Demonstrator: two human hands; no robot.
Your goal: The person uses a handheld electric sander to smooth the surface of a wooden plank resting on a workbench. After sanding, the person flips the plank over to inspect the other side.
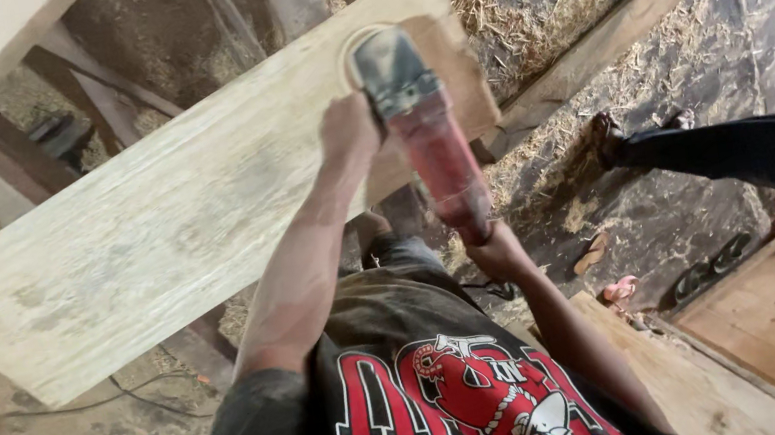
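While its grey head rests flat on the pale wooden board [157, 230], red-bodied power sander [427, 141], left hand [347, 130] fingers wrapped near the head, right hand [496, 251] clamped on its rear end.

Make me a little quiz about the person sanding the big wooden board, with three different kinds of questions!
1. True or false: both hands are on the red power sander.
2. Which hand grips the sander's rear end? A) left hand B) right hand
3. Fill in: the sander's head rests on the pale wooden ____.

Key
1. True: one hand is near the grey head, one at the red rear end.
2. B
3. board; a darker, unsanded patch shows by the head.
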